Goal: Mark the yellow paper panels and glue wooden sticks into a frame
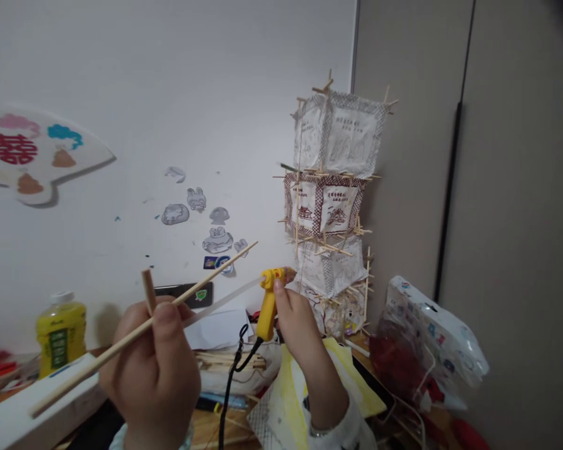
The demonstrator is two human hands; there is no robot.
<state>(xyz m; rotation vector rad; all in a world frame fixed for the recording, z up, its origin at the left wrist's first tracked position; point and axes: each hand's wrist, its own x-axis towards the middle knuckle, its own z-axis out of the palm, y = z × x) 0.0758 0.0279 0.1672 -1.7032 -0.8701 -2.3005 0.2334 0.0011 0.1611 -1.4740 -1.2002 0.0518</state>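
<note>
Your left hand (152, 369) pinches two wooden sticks (89, 370); your right hand (298, 315) grips the yellow hot glue gun (266, 315), its nozzle near the tiered paper lantern's (354, 140) lower section.

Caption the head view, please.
Left hand with pale wooden sticks, right hand with yellow plastic glue gun, near tiered white paper tower.

A wooden table (207, 430) bears a tiered paper tower (336, 206); a yellow bottle (62, 334); a white box (47, 403).
</note>
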